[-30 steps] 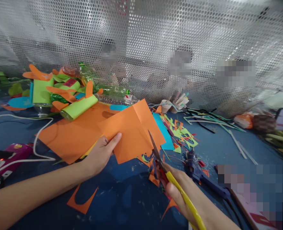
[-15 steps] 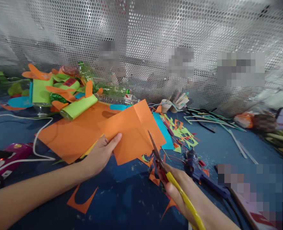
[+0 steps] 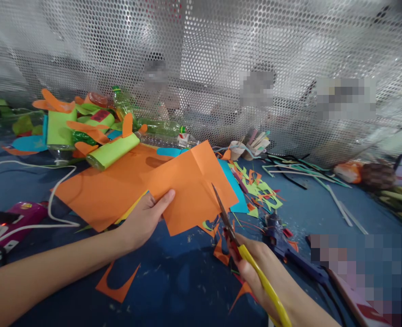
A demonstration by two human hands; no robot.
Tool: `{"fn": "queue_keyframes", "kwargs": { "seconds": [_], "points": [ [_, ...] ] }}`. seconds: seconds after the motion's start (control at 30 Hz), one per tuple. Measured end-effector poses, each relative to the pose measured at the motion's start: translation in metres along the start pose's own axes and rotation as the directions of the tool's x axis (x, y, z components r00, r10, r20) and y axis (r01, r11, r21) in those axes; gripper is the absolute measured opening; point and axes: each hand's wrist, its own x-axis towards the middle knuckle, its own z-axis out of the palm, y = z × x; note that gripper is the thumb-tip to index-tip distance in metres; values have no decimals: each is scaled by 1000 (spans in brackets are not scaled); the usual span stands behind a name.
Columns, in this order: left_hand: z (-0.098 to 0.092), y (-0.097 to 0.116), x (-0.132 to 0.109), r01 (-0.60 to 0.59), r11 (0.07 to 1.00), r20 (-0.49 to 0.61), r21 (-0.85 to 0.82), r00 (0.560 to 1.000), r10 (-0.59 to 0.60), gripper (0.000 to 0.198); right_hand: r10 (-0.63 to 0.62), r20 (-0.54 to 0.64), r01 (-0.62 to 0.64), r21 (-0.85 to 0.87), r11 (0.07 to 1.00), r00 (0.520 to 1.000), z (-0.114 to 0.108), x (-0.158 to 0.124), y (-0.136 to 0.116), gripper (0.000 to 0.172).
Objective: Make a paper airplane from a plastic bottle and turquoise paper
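Note:
My left hand (image 3: 144,220) pinches the left edge of a creased orange paper sheet (image 3: 190,190), its thumb on top. A larger orange sheet (image 3: 101,186) lies on the table beneath and to the left. My right hand (image 3: 255,265) is wrapped round scissors with yellow handles (image 3: 267,290). Their dark blades point up and to the left, with the tip over the right part of the held sheet. A blue sheet (image 3: 240,200) shows behind that sheet's right edge.
Paper-wrapped bottles (image 3: 114,152) and clear bottles lie at the back left. A purple power strip (image 3: 15,227) with cables is at the left. Green scraps (image 3: 265,193), a blue glue gun (image 3: 289,254) and cups of sticks (image 3: 255,147) are on the right, before a perforated metal panel (image 3: 201,59).
Hardly anything differs. The whole view has shifted very slightly; both hands keep their hold on the orange sheet and the scissors.

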Motion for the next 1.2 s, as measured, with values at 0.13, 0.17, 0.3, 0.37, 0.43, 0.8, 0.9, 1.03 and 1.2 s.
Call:
{"fn": "queue_keyframes", "kwargs": {
  "seconds": [0.13,0.17,0.3,0.37,0.43,0.8,0.9,1.03,1.2],
  "points": [
    [0,1,0,3,1000,-6,17,1000,-2,34,-11,-8,11,-3,1000,1000,0,-1,2,55],
    [0,1,-1,0,1000,-10,21,1000,0,35,-12,-10,12,-5,1000,1000,0,-1,3,55],
    [0,3,-2,25,999,-10,36,1000,-24,40,-19,-30,19,-12,1000,999,1,0,4,56],
    [1,4,-2,40,999,-9,36,999,-39,39,-18,-33,18,-11,1000,999,1,0,5,57],
    [1,4,-2,32,999,-8,23,999,-31,37,0,-24,0,-14,1000,1000,0,0,5,57],
    [2,2,-1,16,1000,-25,26,1000,-15,37,38,-23,-39,-36,999,999,3,-2,10,59],
    [2,2,-1,9,1000,-27,5,1000,-9,35,46,-18,-47,-35,998,999,4,-2,12,60],
    [3,2,-1,29,1000,-32,-6,999,-29,37,65,-6,-65,-25,998,998,3,-2,12,61],
    [2,4,-1,71,997,1,-26,997,-71,39,63,4,-63,3,998,998,3,0,12,59]
  ]
}}
